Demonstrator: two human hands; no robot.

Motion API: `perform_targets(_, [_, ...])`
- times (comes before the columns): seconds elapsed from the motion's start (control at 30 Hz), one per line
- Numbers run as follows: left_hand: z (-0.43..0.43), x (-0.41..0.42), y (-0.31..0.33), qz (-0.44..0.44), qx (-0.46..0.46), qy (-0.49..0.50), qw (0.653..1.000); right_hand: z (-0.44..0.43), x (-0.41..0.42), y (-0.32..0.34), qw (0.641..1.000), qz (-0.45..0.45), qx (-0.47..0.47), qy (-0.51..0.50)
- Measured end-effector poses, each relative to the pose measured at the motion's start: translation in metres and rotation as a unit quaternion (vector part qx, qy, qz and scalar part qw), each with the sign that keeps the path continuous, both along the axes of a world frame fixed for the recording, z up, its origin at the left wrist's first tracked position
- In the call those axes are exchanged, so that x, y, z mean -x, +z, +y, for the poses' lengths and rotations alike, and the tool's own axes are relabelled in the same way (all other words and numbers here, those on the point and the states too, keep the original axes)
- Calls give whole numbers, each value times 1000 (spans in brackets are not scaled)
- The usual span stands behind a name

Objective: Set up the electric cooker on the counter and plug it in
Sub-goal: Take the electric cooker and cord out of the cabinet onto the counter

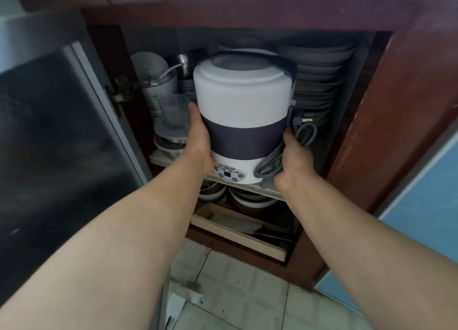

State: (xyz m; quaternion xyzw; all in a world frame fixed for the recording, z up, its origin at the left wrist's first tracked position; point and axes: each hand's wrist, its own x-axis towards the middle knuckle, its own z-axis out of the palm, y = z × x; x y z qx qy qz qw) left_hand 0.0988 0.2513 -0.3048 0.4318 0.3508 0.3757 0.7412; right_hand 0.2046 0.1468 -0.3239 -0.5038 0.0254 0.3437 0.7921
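The electric cooker (241,101) is a tall white cylinder with a dark band around its middle and a round button panel near its base. It is tilted toward me at the mouth of an open low cupboard, its base over the front edge of the shelf (158,159). My left hand (199,141) grips its left side. My right hand (293,158) presses its right side and holds the bundled grey power cord (271,163), whose dark plug (296,118) sticks up beside the cooker.
The cupboard holds a stack of plates (319,76) at right, cups and a clear measuring cup (173,111) at left, and bowls (250,198) on the lower level. The open steel-faced door (57,121) stands at left. Tiled floor (247,292) lies below.
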Motion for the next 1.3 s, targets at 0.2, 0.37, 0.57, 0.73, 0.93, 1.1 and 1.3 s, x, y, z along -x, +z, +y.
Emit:
perform_targets(0.2, [-17,25,1,-2,52,52,997,-14,25,-1,999,33,36,0])
perform_targets(0.37, [-46,58,7,-1,108,71,992,-39,60,8,995,73,66,-21])
perform_targets(0.57, [-103,117,37,44,165,89,981,-104,118,43,985,121,122,-14])
perform_targets(0.73, [-163,162,89,65,186,75,977,-172,165,103,978,155,140,-2])
perform_targets(0.93, [-216,201,180,69,200,57,976,-227,204,200,975,166,145,-26])
perform_targets(1.1, [-233,219,272,63,157,29,985,-246,219,287,983,132,119,-40])
perform_targets(1.3, [-254,218,369,32,115,-20,993,-269,222,375,989,110,76,-62])
